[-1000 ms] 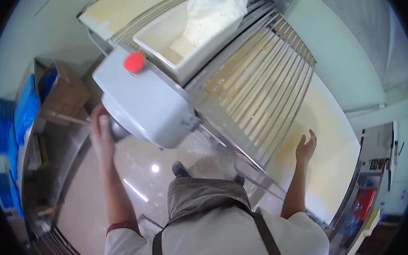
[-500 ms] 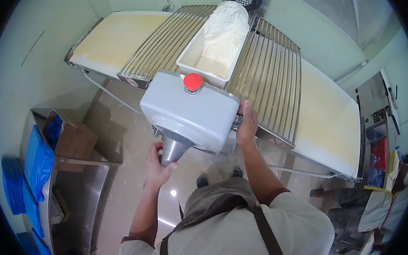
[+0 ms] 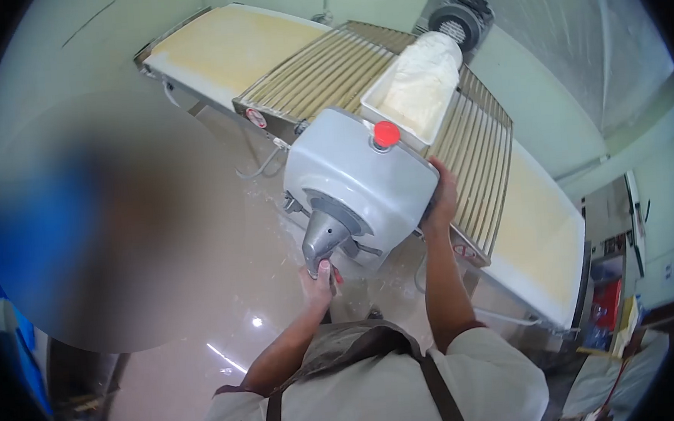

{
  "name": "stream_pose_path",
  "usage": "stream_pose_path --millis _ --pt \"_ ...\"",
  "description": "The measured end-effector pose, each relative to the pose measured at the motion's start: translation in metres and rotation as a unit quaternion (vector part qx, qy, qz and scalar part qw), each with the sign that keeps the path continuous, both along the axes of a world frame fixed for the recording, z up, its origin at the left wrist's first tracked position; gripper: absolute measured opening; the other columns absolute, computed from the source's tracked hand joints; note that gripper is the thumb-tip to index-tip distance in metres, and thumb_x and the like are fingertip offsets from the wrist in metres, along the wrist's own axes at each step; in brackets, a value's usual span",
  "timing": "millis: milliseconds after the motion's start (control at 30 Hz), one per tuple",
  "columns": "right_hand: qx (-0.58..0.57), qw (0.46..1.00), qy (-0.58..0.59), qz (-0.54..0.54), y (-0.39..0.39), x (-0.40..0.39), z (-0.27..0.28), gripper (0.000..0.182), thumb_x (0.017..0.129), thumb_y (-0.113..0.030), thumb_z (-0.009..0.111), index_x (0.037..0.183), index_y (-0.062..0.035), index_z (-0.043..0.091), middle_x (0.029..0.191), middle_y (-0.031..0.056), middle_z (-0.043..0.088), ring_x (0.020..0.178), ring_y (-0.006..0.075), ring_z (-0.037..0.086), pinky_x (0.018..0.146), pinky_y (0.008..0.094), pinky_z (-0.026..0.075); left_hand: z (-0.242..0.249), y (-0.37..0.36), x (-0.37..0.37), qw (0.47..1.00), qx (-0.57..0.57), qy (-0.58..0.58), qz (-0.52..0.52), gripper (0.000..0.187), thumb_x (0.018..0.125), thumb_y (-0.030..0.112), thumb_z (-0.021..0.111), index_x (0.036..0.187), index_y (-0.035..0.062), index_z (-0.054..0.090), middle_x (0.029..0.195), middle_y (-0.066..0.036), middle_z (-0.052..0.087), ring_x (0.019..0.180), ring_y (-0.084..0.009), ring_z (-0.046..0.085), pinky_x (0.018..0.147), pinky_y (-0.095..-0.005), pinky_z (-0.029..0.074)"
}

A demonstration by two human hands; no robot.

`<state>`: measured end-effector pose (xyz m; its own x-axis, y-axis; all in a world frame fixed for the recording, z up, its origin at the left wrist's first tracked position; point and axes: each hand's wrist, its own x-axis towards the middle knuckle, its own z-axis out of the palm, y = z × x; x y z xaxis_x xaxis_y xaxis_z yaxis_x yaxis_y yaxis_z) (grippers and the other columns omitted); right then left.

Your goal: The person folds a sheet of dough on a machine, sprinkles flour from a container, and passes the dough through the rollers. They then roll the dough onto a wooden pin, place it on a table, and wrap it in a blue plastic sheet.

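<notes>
A grey dough sheeter housing (image 3: pixel 358 174) with a red mushroom-shaped button (image 3: pixel 386 134) on top stands in front of me. My left hand (image 3: pixel 318 285) is closed round the lower end of a metal lever (image 3: pixel 324 234) on the housing's near face. Something small and red shows beside those fingers. Against the right side of the housing, my right hand (image 3: pixel 443 196) grips its edge, with part of the fingers hidden behind it. Behind the button, a white tub (image 3: pixel 377 104) holds a heap of white flour (image 3: pixel 423 74).
Slatted metal guards (image 3: pixel 313 77) flank the tub. Pale, flour-dusted belts (image 3: pixel 227 47) extend to both sides. A motor (image 3: pixel 461 25) sits at the back by the wall. Shelving with a red item (image 3: pixel 606 302) stands at right. A large patch at left is blurred.
The metal lever has swung round, and my left hand has moved to its end. My right hand stays on the housing's right side. The view has shifted, putting the machine further right.
</notes>
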<state>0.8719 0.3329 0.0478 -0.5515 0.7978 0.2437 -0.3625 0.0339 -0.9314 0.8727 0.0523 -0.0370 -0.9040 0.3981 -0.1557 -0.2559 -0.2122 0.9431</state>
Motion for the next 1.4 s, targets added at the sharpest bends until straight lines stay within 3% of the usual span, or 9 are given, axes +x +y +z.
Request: stream_pose_path --millis 233,433,533,633,1033,1100,1200,1300,1400 --pt "0.535 0.822 -0.196 -0.003 0.014 -0.030 0.158 0.035 0.090 -0.018 0.043 0.113 0.0054 0.053 0.115 0.0201 0.056 0.113 0.0312 0.051 0.097 0.0370 0.037 0.040 0.023 0.029 0.947 0.180 -0.258 0.060 0.048 0.088 0.050 0.052 0.077 0.0028 0.051 0.056 -0.009 0.050 0.044 -0.0210 0.053 0.044 -0.0346 0.047" --pt "0.676 0.286 -0.628 0.258 0.072 -0.154 0.154 0.037 0.073 -0.015 0.061 0.106 0.0015 0.059 0.108 0.0250 0.059 0.099 0.0366 0.059 0.082 0.0367 0.046 0.037 0.026 0.031 0.952 0.162 -0.246 0.087 0.056 0.087 0.058 0.046 0.072 0.0044 0.051 0.056 -0.009 0.049 0.049 -0.0224 0.053 0.050 -0.0357 0.047" --pt "0.674 0.300 -0.471 0.484 0.068 -0.157 0.137 0.040 0.069 -0.015 0.066 0.104 0.0023 0.060 0.097 0.0189 0.066 0.091 0.0324 0.062 0.076 0.0360 0.047 0.031 0.023 0.033 0.945 0.192 -0.258 0.057 0.054 0.089 0.057 0.045 0.078 0.0044 0.051 0.062 -0.009 0.051 0.058 -0.0219 0.056 0.055 -0.0355 0.047" --pt "0.335 0.560 -0.495 0.574 0.075 -0.157 0.105 0.026 0.078 -0.020 0.061 0.095 -0.0005 0.061 0.080 0.0031 0.060 0.071 0.0166 0.054 0.060 0.0320 0.044 0.031 0.016 0.030 0.975 0.125 -0.182 0.029 0.052 0.090 0.055 0.044 0.091 0.0036 0.052 0.079 -0.011 0.056 0.076 -0.0196 0.057 0.069 -0.0346 0.047" --pt "-0.407 0.858 0.153 0.274 0.153 -0.042 0.133 0.024 0.094 -0.029 0.046 0.081 -0.0108 0.054 0.063 0.0024 0.047 0.051 0.0134 0.044 0.045 0.0263 0.038 0.197 0.082 -0.092 0.885 -0.062 0.435 0.155 0.036 0.087 0.022 0.055 0.110 -0.0055 0.048 0.114 -0.021 0.052 0.109 -0.0274 0.050 0.099 -0.0406 0.034" --pt "-0.369 0.761 0.314 0.431 0.234 0.022 0.033 0.021 0.093 -0.028 0.044 0.083 -0.0119 0.053 0.072 0.0061 0.057 0.054 0.0163 0.053 0.047 0.0276 0.045 0.208 0.112 -0.097 0.884 -0.113 0.435 0.132 0.038 0.088 0.022 0.055 0.112 -0.0062 0.048 0.115 -0.020 0.052 0.110 -0.0279 0.049 0.099 -0.0405 0.034" --pt "-0.341 0.908 0.215 0.117 0.364 0.189 -0.063 0.030 0.091 -0.030 0.049 0.110 -0.0079 0.057 0.097 0.0066 0.063 0.087 0.0184 0.061 0.074 0.0319 0.053 0.211 0.137 -0.100 0.880 -0.175 0.423 0.123 0.039 0.089 0.023 0.054 0.114 -0.0064 0.048 0.116 -0.020 0.052 0.111 -0.0282 0.049 0.099 -0.0400 0.034" --pt "-0.026 0.959 0.058 -0.277 0.444 0.343 0.062 0.039 0.094 -0.032 0.047 0.124 -0.0074 0.050 0.113 0.0073 0.058 0.097 0.0202 0.057 0.088 0.0341 0.046 0.212 0.138 -0.100 0.876 -0.210 0.411 0.139 0.038 0.091 0.024 0.051 0.114 -0.0066 0.049 0.115 -0.019 0.052 0.112 -0.0265 0.048 0.099 -0.0391 0.035" --pt "0.283 0.757 -0.118 -0.577 0.418 0.370 0.206 0.037 0.091 -0.032 0.052 0.115 -0.0035 0.053 0.094 0.0086 0.056 0.077 0.0165 0.054 0.070 0.0349 0.048 0.210 0.136 -0.106 0.873 -0.232 0.407 0.133 0.034 0.092 0.021 0.049 0.114 -0.0044 0.051 0.115 -0.015 0.055 0.110 -0.0232 0.050 0.100 -0.0373 0.033"
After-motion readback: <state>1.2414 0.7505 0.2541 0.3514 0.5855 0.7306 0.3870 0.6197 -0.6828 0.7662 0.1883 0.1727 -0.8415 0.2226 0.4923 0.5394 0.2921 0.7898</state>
